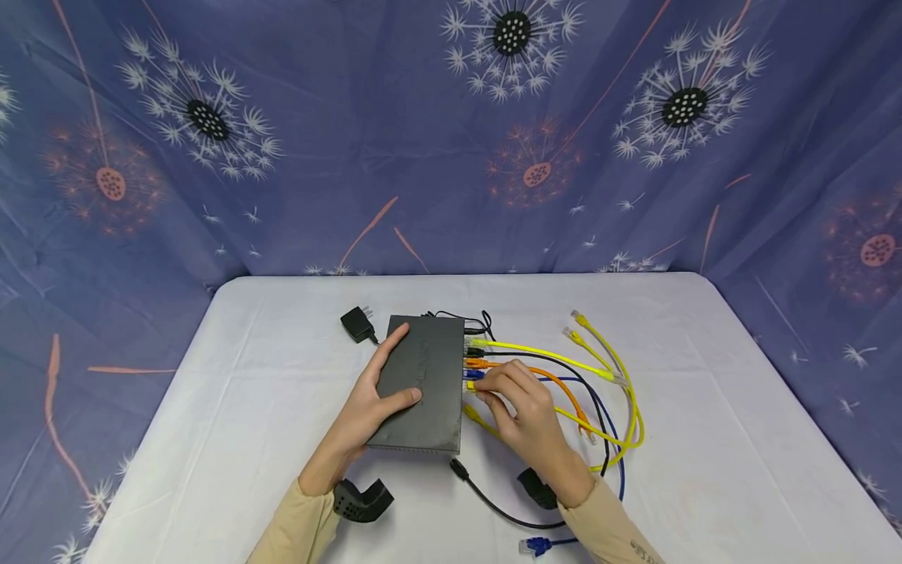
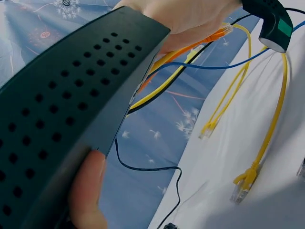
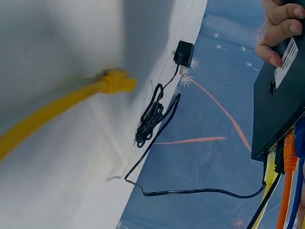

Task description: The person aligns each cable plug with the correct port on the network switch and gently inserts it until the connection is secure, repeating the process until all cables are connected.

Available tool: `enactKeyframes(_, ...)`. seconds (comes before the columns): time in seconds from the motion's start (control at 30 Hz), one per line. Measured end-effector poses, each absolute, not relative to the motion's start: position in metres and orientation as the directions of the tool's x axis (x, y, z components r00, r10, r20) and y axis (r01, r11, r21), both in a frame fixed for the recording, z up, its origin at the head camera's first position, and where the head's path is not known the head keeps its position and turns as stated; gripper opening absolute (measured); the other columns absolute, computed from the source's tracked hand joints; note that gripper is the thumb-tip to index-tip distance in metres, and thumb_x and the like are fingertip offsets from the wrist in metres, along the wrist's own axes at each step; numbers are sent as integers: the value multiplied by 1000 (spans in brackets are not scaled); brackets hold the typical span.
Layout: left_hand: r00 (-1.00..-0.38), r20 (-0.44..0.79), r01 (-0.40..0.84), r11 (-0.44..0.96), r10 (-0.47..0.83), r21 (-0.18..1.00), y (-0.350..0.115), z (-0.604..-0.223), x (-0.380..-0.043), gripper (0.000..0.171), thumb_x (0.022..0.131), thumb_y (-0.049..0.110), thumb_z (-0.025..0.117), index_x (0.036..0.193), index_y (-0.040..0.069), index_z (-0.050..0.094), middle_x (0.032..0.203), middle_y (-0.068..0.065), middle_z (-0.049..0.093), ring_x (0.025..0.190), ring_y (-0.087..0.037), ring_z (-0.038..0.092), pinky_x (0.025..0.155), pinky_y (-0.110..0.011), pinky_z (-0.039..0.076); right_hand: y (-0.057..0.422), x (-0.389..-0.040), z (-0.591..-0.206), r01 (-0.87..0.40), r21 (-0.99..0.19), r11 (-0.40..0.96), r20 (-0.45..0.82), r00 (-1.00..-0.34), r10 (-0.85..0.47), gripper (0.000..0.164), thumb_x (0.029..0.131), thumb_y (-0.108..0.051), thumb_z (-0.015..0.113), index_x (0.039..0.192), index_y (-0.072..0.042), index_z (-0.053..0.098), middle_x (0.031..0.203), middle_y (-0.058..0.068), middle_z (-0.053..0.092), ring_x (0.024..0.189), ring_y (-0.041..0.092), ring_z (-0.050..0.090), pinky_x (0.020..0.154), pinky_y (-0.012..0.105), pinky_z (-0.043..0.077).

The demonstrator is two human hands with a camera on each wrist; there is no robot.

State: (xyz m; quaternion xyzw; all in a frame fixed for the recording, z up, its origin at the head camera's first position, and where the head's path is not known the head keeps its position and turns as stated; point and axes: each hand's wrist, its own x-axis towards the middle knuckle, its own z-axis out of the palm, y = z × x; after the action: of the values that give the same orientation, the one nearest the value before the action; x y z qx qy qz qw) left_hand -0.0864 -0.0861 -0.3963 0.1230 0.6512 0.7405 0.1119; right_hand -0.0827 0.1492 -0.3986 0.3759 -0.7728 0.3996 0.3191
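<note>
A black network switch (image 1: 430,352) is held up and tilted above the table by my left hand (image 1: 359,415). The thumb lies across its top; in the right wrist view the other fingers (image 3: 286,29) support its labelled underside. At the port side my right hand (image 1: 528,411) pinches a yellow Ethernet plug (image 1: 470,385) against the ports; how deep it sits is hidden. Beside it in the row are a blue plug (image 1: 474,375), an orange plug (image 1: 477,363), a black cable (image 1: 521,355) and a yellow cable (image 1: 539,348).
A black power adapter (image 1: 358,325) lies behind the switch, its cord running to it. Loose yellow cable ends (image 1: 579,318) lie at the back right. Nearer me are another yellow plug (image 1: 474,413), a black plug (image 1: 460,470) and a blue plug (image 1: 537,546).
</note>
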Motion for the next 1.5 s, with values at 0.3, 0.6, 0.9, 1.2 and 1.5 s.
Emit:
enactKeyframes(0.3,-950,20,-29,-152,312,988,-87,-400,-87,83,85,6,68,151,35,26,155,-2,17,135,-32,26,89,-42,43,147,-76,-403,-849,-377,371,837,-483,-255,12,94,-9,60,93,-1,69,94,10,64,85,25,59,81,28,44)
enactKeyframes(0.6,-948,18,-33,-155,317,987,-88,-401,-87,83,85,6,68,151,36,26,155,-3,17,134,-32,26,88,-42,43,151,-71,-406,-837,-404,369,829,-505,-239,19,97,-15,58,94,1,68,92,11,64,84,25,60,81,24,46)
enactKeyframes(0.9,-948,29,-21,-154,316,988,-88,-402,-89,83,85,5,68,150,36,28,155,-1,17,136,-31,24,90,-42,42,156,-70,-408,-826,-413,384,825,-518,-226,21,98,-17,55,95,0,68,88,10,63,71,18,57,60,20,45)
enactKeyframes(1.2,-948,42,-6,-147,317,989,-88,-404,-90,82,85,5,68,150,35,29,154,0,18,136,-30,25,95,-44,37,161,-65,-413,-812,-430,394,807,-541,-235,21,97,-18,57,96,0,68,87,9,63,67,14,54,56,19,41)
enactKeyframes(1.5,-947,48,2,-144,316,990,-88,-405,-89,81,85,5,68,150,34,29,154,0,20,135,-29,27,95,-44,37,164,-55,-414,-781,-493,383,736,-609,-295,27,79,9,67,104,-3,68,93,8,67,74,16,61,63,17,47)
